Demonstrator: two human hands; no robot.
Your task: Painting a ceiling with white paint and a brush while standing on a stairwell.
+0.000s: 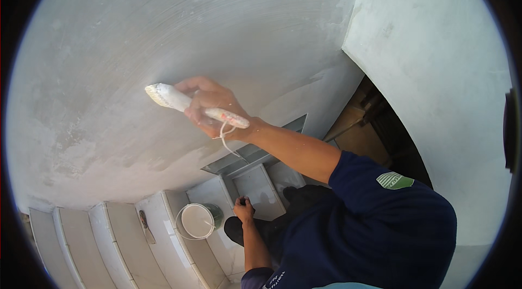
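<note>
My right hand grips a paintbrush with a white-smeared handle and pale bristles, a cord loop hanging from its end. The bristles are at the grey, patchily coated wall; whether they touch it is hard to tell. My left hand is lower down by my leg, closed on a small dark object too small to identify. Left of that hand, a bucket of pale paint sits on a stair step.
Tiled steps run along the wall's foot, with a scraper lying on one. A recessed grey strip is low in the wall. A pale wall with a curved edge rises at right, beside a dark opening with lower stairs.
</note>
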